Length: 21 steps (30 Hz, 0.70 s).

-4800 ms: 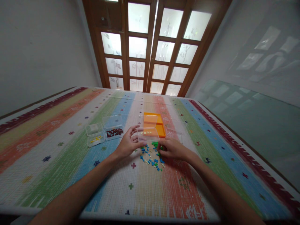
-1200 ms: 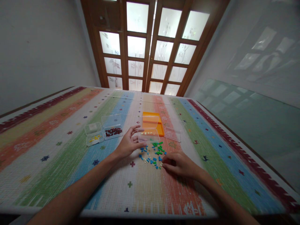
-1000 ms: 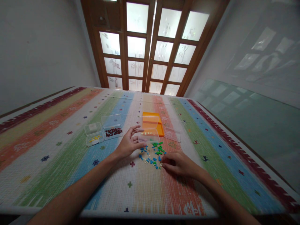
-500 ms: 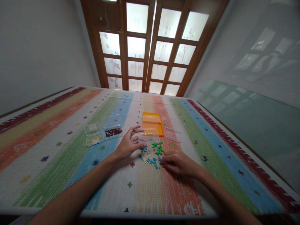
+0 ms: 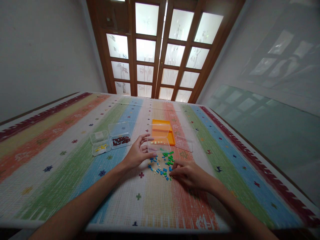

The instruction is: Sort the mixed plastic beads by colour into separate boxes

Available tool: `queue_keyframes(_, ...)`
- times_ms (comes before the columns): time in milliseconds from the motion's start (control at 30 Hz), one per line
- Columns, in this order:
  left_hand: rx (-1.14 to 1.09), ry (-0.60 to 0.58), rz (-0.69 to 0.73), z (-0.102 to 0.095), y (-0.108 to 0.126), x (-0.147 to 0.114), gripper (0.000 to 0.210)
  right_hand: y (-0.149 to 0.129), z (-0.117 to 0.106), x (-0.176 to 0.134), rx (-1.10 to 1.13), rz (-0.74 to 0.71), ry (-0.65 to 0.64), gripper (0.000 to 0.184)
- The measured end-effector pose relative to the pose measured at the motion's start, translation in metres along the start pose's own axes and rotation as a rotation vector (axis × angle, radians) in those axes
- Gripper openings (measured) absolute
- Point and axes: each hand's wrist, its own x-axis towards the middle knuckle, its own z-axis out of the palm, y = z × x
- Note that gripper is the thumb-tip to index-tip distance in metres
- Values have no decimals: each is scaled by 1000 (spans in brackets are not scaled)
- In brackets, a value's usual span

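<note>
My left hand (image 5: 136, 152) is at the left side of a clear plastic box (image 5: 160, 148), its thumb at the near corner and its fingers along the side, steadying it. A few pale yellow pieces lie inside that box. In front of it is a loose pile of small building blocks, with green blocks (image 5: 170, 159) at the right, blue blocks (image 5: 162, 172) nearer me, and pale ones among them. My right hand (image 5: 186, 173) rests at the pile's right edge, thumb and fingertips pinched together. Whatever is between those fingertips is too small to make out.
An orange tray (image 5: 170, 137) lies behind the clear box, with a clear lid (image 5: 184, 144) to its right. Leftward stand an open box of dark red pieces (image 5: 121, 140) and a smaller open box of yellow pieces (image 5: 100, 148). A striped cloth (image 5: 120, 200) covers the table.
My right hand has shifted very slightly at the pile's right edge, its fingers still pinched. My left hand stays at the clear box.
</note>
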Motion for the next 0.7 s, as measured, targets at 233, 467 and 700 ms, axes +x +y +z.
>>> queue_keyframes(233, 3, -6, 7, 0, 0, -1, 78, -1, 5, -2, -68, -12, 2, 27)
queue_keyframes(467, 14, -20, 10, -1, -4, 1, 82, -7, -8, 2, -11, -118, 181, 17)
queue_keyframes(700, 10, -33, -2, 1, -4, -1, 83, -19, -42, 41, 12, -162, 351, 18)
